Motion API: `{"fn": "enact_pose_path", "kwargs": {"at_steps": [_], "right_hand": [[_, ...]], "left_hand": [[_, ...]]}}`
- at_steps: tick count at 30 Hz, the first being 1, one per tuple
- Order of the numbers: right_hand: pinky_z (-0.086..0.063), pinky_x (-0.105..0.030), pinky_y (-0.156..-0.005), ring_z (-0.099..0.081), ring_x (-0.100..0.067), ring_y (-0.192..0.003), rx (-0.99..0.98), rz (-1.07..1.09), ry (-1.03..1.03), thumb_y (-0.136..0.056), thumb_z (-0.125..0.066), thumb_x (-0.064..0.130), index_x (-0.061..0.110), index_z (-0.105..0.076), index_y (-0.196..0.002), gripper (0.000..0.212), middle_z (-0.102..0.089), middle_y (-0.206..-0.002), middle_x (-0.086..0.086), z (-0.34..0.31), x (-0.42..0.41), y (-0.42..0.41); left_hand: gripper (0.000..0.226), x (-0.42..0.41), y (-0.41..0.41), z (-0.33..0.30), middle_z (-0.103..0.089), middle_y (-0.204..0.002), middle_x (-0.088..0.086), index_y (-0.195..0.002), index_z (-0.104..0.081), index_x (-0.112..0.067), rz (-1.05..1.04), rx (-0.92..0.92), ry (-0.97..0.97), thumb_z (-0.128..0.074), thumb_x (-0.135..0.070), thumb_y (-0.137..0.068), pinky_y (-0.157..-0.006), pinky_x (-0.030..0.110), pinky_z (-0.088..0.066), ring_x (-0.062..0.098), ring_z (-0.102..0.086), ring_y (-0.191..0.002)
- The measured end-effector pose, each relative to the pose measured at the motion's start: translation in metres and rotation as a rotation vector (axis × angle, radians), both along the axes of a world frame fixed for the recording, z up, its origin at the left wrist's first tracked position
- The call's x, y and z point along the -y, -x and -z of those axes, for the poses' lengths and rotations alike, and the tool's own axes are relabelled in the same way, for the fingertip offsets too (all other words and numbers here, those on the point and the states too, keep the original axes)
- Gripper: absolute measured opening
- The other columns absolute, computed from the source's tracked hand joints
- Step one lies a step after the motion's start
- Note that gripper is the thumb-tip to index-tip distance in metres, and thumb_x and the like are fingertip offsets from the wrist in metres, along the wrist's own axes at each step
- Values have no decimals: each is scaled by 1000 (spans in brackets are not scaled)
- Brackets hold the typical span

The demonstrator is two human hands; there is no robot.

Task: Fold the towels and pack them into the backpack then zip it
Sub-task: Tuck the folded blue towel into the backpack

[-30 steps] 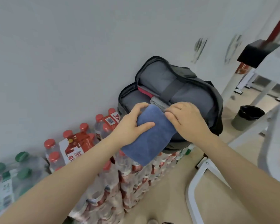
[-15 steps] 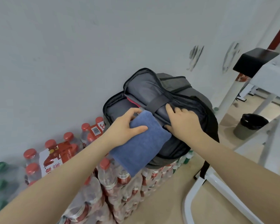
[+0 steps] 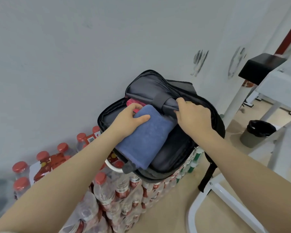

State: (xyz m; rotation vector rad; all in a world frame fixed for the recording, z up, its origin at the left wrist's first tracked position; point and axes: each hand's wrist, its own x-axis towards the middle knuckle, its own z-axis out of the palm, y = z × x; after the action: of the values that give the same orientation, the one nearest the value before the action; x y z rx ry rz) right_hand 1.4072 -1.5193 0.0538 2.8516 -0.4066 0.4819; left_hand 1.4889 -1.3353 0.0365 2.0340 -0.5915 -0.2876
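At the far left, bottles point(image 3: 21, 167) with red caps stand against the wall point(image 3: 74, 47), and more packs of them are stacked under the backpack point(image 3: 175, 158), which lies on top of the stack with its main zipper open.

My left hand point(image 3: 127, 122) holds the folded blue towel point(image 3: 144, 137) at its upper left corner. The thumb lies flat on top of the towel and the other fingers curl around its edge, so the towel is pinched between them. The far end of the towel is inside the open mouth of the backpack; the near end still lies outside, over the lower rim. Just behind my left fingers, a pink towel point(image 3: 133, 102) is already inside the backpack, touching the blue one.

My right hand point(image 3: 194, 117) is to the right of the towel. Its fingers are pressed together and bent, and they grip the edge of the grey inner flap point(image 3: 158, 96) of the backpack.

Further right, a bin point(image 3: 257, 132) with a black bag stands on the floor, near white table legs point(image 3: 235, 100).
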Motion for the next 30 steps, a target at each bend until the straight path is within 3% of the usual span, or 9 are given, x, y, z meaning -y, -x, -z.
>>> {"fn": "enact_pose_path", "kwargs": {"at_steps": [3, 6, 8, 10, 13, 17, 22, 26, 30], "right_hand": [[0, -13, -46, -48, -24, -34, 100, -6, 82, -64, -80, 18, 7, -59, -93, 38, -56, -57, -6, 5, -4, 2], [-12, -16, -38, -49, -21, -37, 161, -48, 149, -60, -81, 26, 11, -57, -102, 51, -62, -73, -7, 20, -5, 0], [-36, -23, -42, -60, -24, -56, 177, -30, 193, -62, -80, 31, 14, -58, -108, 54, -66, -99, -11, 28, -8, -1], [-52, -35, -67, -64, -31, -91, 236, -43, 252, -69, -75, 29, 17, -58, -115, 50, -61, -121, -14, 32, -13, -5], [-46, -45, -96, -56, -32, -118, 243, -160, 324, -83, -54, 19, 14, -55, -126, 43, -54, -134, -13, 36, -25, -15], [-50, -41, -88, -60, -30, -111, 30, -125, 237, -76, -60, 23, 13, -54, -128, 54, -58, -129, -14, 23, -51, -38], [-38, -43, -97, -37, -40, -127, -180, -80, 91, -99, -30, 18, 13, -3, -148, 56, -18, -151, -25, 16, -63, -54], [-38, -36, -71, -52, -33, -107, -139, -88, 61, -97, -39, 13, 16, -6, -148, 61, -45, -127, -20, 12, -53, -56], [-33, -36, -73, -53, -31, -96, -26, -61, 34, -92, -43, 5, 15, -20, -143, 58, -50, -116, -16, -9, -47, -58]], "left_hand": [[31, 15, -16, 1, -57, -97, -1, -107, -53, -15, -78, 107, -173, -63, -33, -84, -73, 26, -37, 15, -52, -87], [30, 24, -24, 9, -52, -90, 4, -95, -45, -11, -140, 143, -257, -63, -31, -83, -68, 28, -34, 22, -50, -84], [32, 27, -21, 14, -53, -93, 9, -94, -41, -11, -166, 200, -290, -62, -32, -83, -67, 32, -36, 29, -54, -88], [35, 23, -14, 19, -52, -105, 12, -103, -45, -8, -178, 392, -369, -61, -32, -84, -71, 37, -39, 31, -52, -96], [33, 9, -7, 24, -57, -109, 13, -100, -58, -7, -48, 809, -392, -57, -34, -82, -77, 40, -44, 33, -55, -98], [64, -22, -3, 37, -59, -124, 16, -114, -62, -7, 376, 913, -409, -38, -57, -82, -90, 47, -50, 33, -59, -111], [82, -37, -4, 47, -36, -146, 18, -142, -22, -29, 473, 903, -552, -36, -71, -73, -97, 51, -42, 39, -37, -132], [75, -28, -12, 48, -45, -140, 17, -137, -43, -27, 432, 940, -576, -40, -54, -66, -81, 49, -52, 44, -45, -124], [66, -21, -25, 41, -57, -129, 17, -127, -55, -24, 377, 1028, -619, -38, -44, -66, -74, 48, -55, 44, -57, -111]]}}
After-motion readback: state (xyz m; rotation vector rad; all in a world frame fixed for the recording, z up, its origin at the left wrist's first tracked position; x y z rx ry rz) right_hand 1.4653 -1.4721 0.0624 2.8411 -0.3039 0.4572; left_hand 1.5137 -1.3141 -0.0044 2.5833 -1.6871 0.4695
